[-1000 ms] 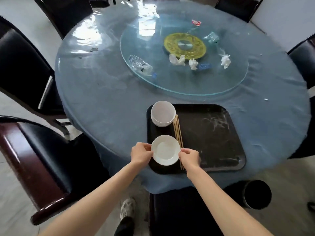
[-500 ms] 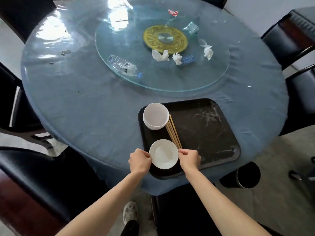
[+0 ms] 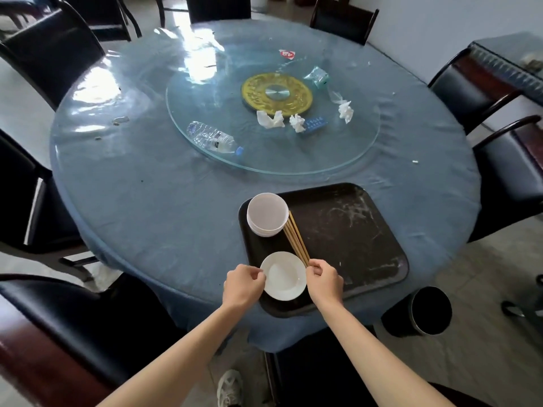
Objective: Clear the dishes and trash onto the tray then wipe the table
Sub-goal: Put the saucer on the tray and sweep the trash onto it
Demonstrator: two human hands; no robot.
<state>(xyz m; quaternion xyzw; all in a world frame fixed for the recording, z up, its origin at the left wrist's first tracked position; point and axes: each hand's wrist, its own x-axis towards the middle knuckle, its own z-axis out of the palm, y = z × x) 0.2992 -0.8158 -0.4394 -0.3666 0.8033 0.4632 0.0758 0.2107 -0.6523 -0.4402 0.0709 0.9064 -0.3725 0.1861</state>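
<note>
Dishes are partly cleared: the black tray (image 3: pixel 346 236) sits at the 6 o'clock edge of the round worktop (image 3: pixel 152 201), carrying a stack of white bowls (image 3: pixel 266 214) at its 11 o'clock corner, a bundle of wooden chopsticks (image 3: pixel 296 240) just beside the stack, and a small white plate (image 3: pixel 283 275) at its 7 o'clock corner. Left hand (image 3: pixel 242 286) has its grip pinched on the plate's 9 o'clock rim; right hand (image 3: pixel 324 279) has its grip curled at the 3 o'clock rim, where the chopstick ends meet it, and whether it holds plate, chopsticks or both cannot be told. The plate appears to rest on the tray. Outstanding, in my judgement: trash on the glass turntable (image 3: pixel 338 160), namely a plastic water bottle (image 3: pixel 213 139) at 8 o'clock, crumpled tissues (image 3: pixel 270 118) near the centre, one more tissue (image 3: pixel 345 110) at 3 o'clock, and several wrappers. Wiping not started; no cloth visible.
</note>
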